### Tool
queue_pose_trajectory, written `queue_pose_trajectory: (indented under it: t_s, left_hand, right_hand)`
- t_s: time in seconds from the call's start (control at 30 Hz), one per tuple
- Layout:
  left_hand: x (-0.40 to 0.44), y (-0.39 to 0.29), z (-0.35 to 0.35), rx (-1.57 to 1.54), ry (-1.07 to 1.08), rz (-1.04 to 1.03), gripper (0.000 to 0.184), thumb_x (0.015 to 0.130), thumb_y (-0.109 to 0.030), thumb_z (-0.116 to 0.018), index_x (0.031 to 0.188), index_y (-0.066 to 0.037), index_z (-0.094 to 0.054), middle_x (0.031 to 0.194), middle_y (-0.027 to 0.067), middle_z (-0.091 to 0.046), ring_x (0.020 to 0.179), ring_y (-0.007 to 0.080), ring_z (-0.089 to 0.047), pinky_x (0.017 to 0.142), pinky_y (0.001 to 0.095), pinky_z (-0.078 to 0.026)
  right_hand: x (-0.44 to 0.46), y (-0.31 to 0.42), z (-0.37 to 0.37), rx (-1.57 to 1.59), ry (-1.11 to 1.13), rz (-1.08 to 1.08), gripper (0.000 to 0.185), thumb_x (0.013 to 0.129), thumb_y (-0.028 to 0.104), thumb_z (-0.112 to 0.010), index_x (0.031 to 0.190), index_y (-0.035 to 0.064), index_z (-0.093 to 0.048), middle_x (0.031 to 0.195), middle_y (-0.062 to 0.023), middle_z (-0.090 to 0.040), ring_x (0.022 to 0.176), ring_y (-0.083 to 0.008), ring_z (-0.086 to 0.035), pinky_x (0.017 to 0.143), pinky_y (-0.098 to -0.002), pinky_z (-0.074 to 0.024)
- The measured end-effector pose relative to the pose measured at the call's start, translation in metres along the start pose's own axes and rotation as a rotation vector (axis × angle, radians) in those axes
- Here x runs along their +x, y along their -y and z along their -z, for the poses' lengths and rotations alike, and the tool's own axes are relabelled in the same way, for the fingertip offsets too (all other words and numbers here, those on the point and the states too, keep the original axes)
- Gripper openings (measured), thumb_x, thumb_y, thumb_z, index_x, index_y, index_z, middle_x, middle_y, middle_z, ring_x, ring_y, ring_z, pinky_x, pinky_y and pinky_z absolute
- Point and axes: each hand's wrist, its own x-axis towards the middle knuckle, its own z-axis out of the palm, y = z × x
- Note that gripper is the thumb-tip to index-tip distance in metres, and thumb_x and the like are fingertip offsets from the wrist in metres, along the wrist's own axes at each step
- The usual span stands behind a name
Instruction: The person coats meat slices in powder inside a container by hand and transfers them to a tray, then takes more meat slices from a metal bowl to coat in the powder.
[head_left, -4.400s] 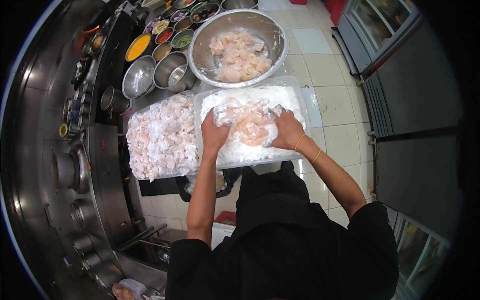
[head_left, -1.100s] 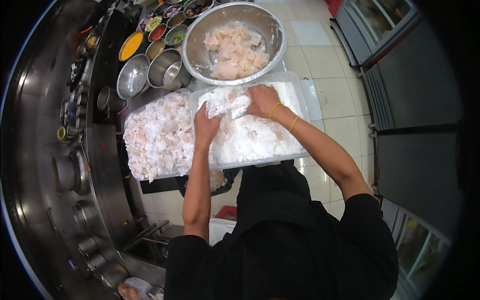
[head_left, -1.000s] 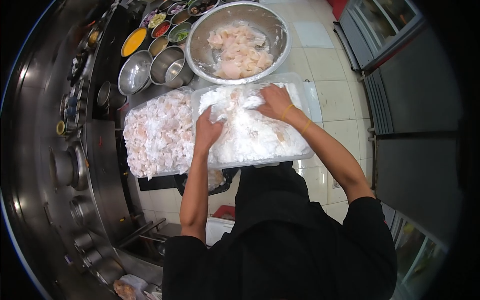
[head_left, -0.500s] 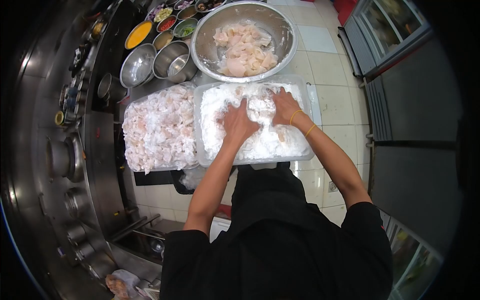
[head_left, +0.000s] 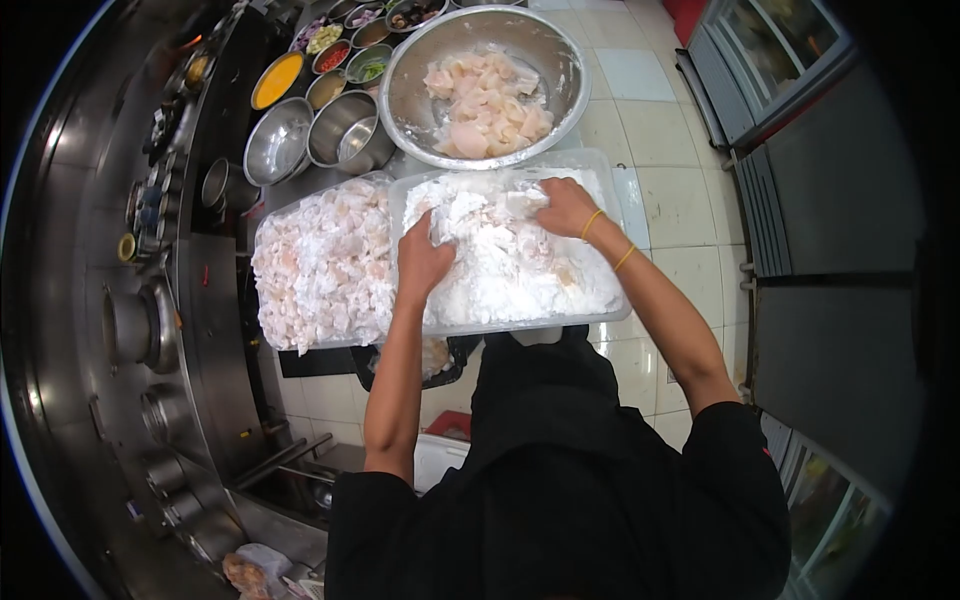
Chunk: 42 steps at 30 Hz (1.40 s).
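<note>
A clear plastic tub (head_left: 520, 322) holds white powder (head_left: 490, 285) with pale meat pieces partly buried in it. At the tub's left side is my left hand (head_left: 425, 255), its fingertips sunk in the powder and hidden. My right hand (head_left: 568, 208) reaches into the powder at the upper right, beside a coated piece; its fingertips are also covered. To the left, a second tub is heaped with powder-coated pieces (head_left: 325, 262). Behind the powder tub, a large metal bowl (head_left: 405, 105) contains uncoated pale meat slices (head_left: 485, 110).
Two empty metal bowls (head_left: 277, 143) (head_left: 350, 132) stand at the back left, near a bowl of orange-yellow liquid (head_left: 277, 82) and several small bowls of chopped ingredients. A stove counter (head_left: 215, 340) runs along the left. Refrigerators (head_left: 830, 200) line the right.
My left hand has moved from the middle of the powder back to the tub's left side. My right hand remains at the upper right, its fingers now deeper in the powder. The view has shifted slightly.
</note>
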Motion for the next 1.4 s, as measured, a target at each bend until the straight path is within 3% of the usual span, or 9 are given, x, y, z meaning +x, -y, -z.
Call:
queue_pose_trajectory:
  t_s: [0.23,0.33,0.5,0.73,1.07,1.13,1.17,1.23,1.4]
  left_hand:
    - [-0.021,-0.012,-0.021,0.402,0.004,0.076,0.079,0.064,-0.017,-0.072,0.135,0.005,-0.044,0.128,0.0363,-0.048,0.122,0.046,-0.045,0.104,0.0418,-0.038]
    - [0.003,-0.017,-0.028,0.353,-0.003,0.083,0.077,0.065,-0.017,-0.072,0.134,0.005,-0.045,0.124,0.0361,-0.051,0.12,0.0451,-0.048,0.103,0.0415,-0.04]
    - [0.023,0.01,-0.032,-0.12,-0.09,-0.055,0.063,0.067,-0.009,-0.071,0.126,0.006,-0.053,0.117,0.027,-0.061,0.112,0.0354,-0.059,0.096,0.0368,-0.045]
    - [-0.007,-0.018,0.007,-0.227,0.015,-0.105,0.058,0.068,-0.003,-0.066,0.125,0.007,-0.054,0.116,0.0232,-0.063,0.108,0.032,-0.062,0.095,0.0354,-0.046]
    - [0.007,0.012,-0.04,0.104,0.082,-0.113,0.087,0.061,-0.016,-0.078,0.135,0.008,-0.04,0.118,0.0314,-0.058,0.114,0.045,-0.054,0.099,0.0433,-0.044]
    - [0.019,0.003,-0.047,0.012,0.078,-0.102,0.086,0.061,-0.016,-0.078,0.135,0.007,-0.04,0.117,0.0312,-0.059,0.114,0.0451,-0.054,0.097,0.0441,-0.045]
    - [0.017,-0.007,-0.046,0.014,0.052,-0.06,0.069,0.067,-0.006,-0.075,0.13,0.005,-0.047,0.118,0.0194,-0.063,0.108,0.0297,-0.062,0.094,0.0353,-0.047]
    - [0.019,-0.013,-0.042,-0.244,0.073,-0.058,0.065,0.068,-0.001,-0.071,0.129,0.005,-0.049,0.116,0.0159,-0.064,0.105,0.025,-0.062,0.092,0.0331,-0.047]
    - [0.008,-0.021,-0.017,-0.544,0.091,0.038,0.058,0.071,0.009,-0.059,0.128,0.005,-0.051,0.113,0.0106,-0.064,0.101,0.0182,-0.06,0.09,0.0292,-0.047]
  right_hand:
    - [-0.027,0.02,0.003,-0.312,0.083,0.004,0.092,0.057,0.029,-0.082,0.138,0.0103,-0.044,0.133,-0.0203,-0.045,0.12,-0.0421,-0.046,0.094,-0.0472,-0.0485]
    - [-0.025,0.037,-0.008,-0.295,0.124,-0.049,0.091,0.058,0.026,-0.081,0.139,0.0111,-0.043,0.132,-0.0198,-0.044,0.12,-0.0431,-0.045,0.091,-0.0472,-0.05]
    - [-0.017,0.017,0.011,-0.143,-0.138,0.064,0.043,0.062,0.013,-0.067,0.101,-0.0041,-0.059,0.102,-0.0242,-0.061,0.099,-0.0405,-0.059,0.087,-0.0448,-0.0504]
    - [-0.017,0.0,0.024,0.141,-0.214,0.115,0.042,0.061,0.006,-0.058,0.102,-0.0048,-0.06,0.098,-0.026,-0.063,0.099,-0.0427,-0.059,0.087,-0.0456,-0.0492]
    - [-0.01,0.049,-0.018,-0.356,0.012,0.007,0.101,0.052,0.032,-0.087,0.14,0.0174,-0.041,0.137,-0.016,-0.042,0.12,-0.0425,-0.045,0.093,-0.0508,-0.0481]
    - [0.002,0.043,-0.023,-0.27,-0.018,0.055,0.084,0.053,0.029,-0.084,0.128,0.0106,-0.051,0.128,-0.0176,-0.049,0.115,-0.0418,-0.049,0.092,-0.0479,-0.0487]
    - [0.016,0.03,-0.038,-0.235,-0.047,0.09,0.078,0.054,0.028,-0.083,0.124,0.0082,-0.053,0.125,-0.0181,-0.051,0.113,-0.0411,-0.05,0.091,-0.047,-0.0488]
    - [0.023,0.032,-0.032,-0.098,-0.129,0.158,0.053,0.058,0.023,-0.078,0.102,0.0002,-0.06,0.111,-0.0208,-0.06,0.105,-0.0394,-0.057,0.09,-0.0449,-0.0494]
    - [0.018,0.013,-0.007,0.025,-0.092,0.097,0.044,0.061,0.02,-0.07,0.097,-0.004,-0.061,0.101,-0.0258,-0.064,0.103,-0.0402,-0.06,0.089,-0.0455,-0.0497]
